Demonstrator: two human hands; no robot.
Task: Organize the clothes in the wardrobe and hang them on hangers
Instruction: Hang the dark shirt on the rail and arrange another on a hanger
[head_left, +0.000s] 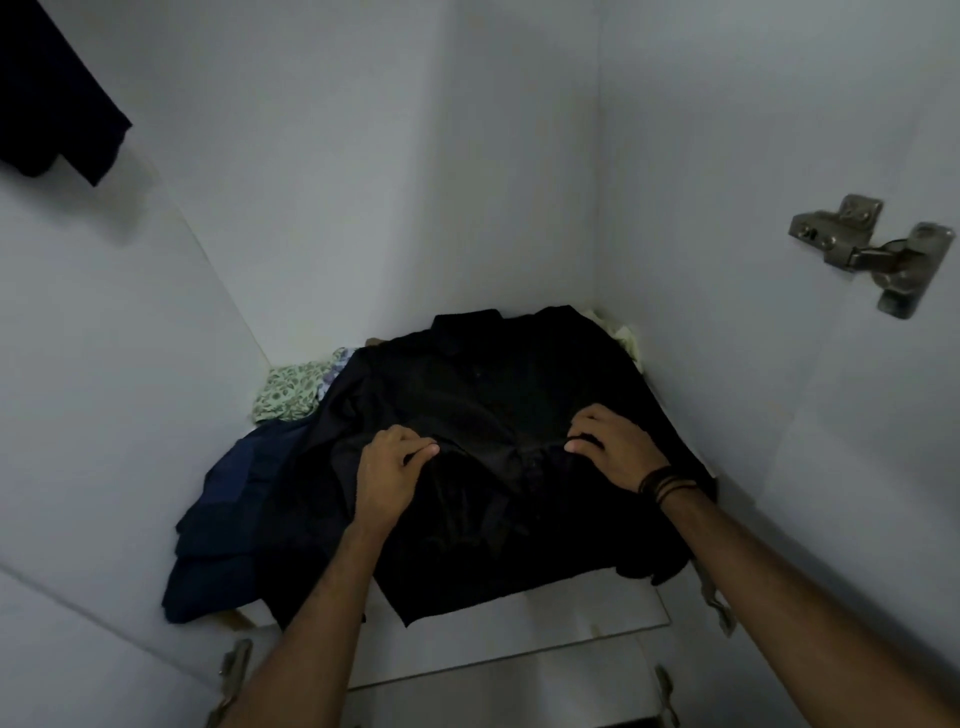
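A black shirt (498, 395) lies spread on top of a pile of clothes on a white wardrobe shelf (587, 603). My left hand (389, 467) pinches a fold of the black fabric near the shirt's middle. My right hand (613, 441), with dark bands on its wrist, grips the fabric a little to the right. Under the shirt a navy garment (218, 525) spills over the shelf's left front. A green-patterned cloth (288, 389) lies behind it at the left, and a pale cloth (618, 332) peeks out at the back right.
White wardrobe walls close in on the left, back and right. A metal door hinge (872, 254) sits on the right wall. A dark garment (52, 93) hangs at the top left. Further hinges (234, 670) show below the shelf's front edge.
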